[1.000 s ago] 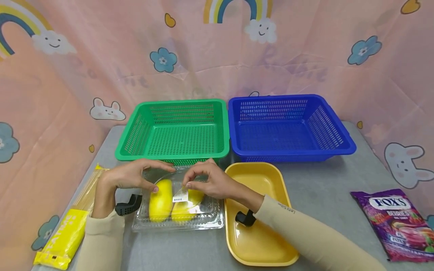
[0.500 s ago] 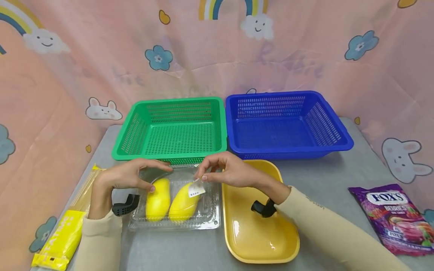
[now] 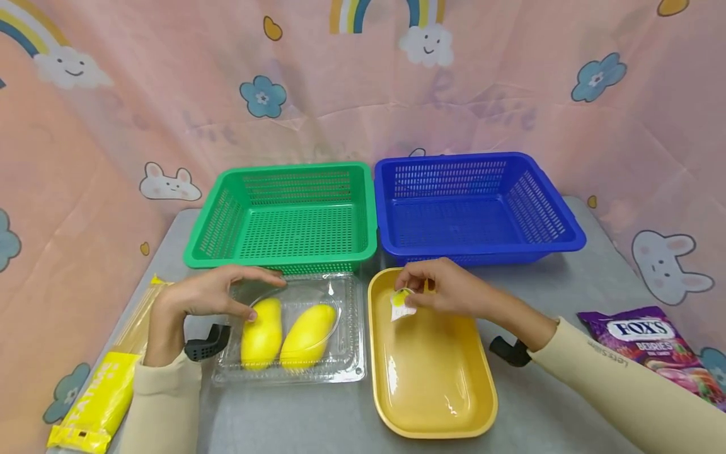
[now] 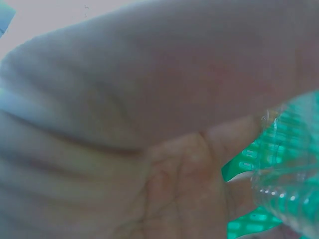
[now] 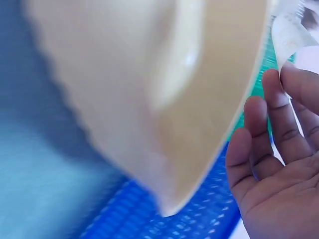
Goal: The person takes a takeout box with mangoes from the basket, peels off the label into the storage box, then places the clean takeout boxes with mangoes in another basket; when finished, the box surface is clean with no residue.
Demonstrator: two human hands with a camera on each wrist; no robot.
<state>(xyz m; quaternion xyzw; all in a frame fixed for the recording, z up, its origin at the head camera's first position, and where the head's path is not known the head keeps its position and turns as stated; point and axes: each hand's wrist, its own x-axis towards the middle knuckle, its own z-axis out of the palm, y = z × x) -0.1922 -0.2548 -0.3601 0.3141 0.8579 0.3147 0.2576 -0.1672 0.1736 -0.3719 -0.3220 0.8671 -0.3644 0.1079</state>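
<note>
At far left lay one yellow packet (image 3: 102,397), its white capitals not fully legible. The left hand (image 3: 218,291), thumb and fingers spread apart, rested on one clear container (image 3: 356,331) with two yellow mangoes (image 3: 308,335) inside; behind stood one green basket (image 3: 283,260). Well apart from it, the right hand (image 3: 448,291) pinched one small label (image 3: 401,309), its print too small to read, above one yellow tray (image 3: 431,384). Behind that stood one blue basket (image 3: 482,251). At far right, one purple bag (image 3: 652,343) read "FOX'S BERRIES".
</note>
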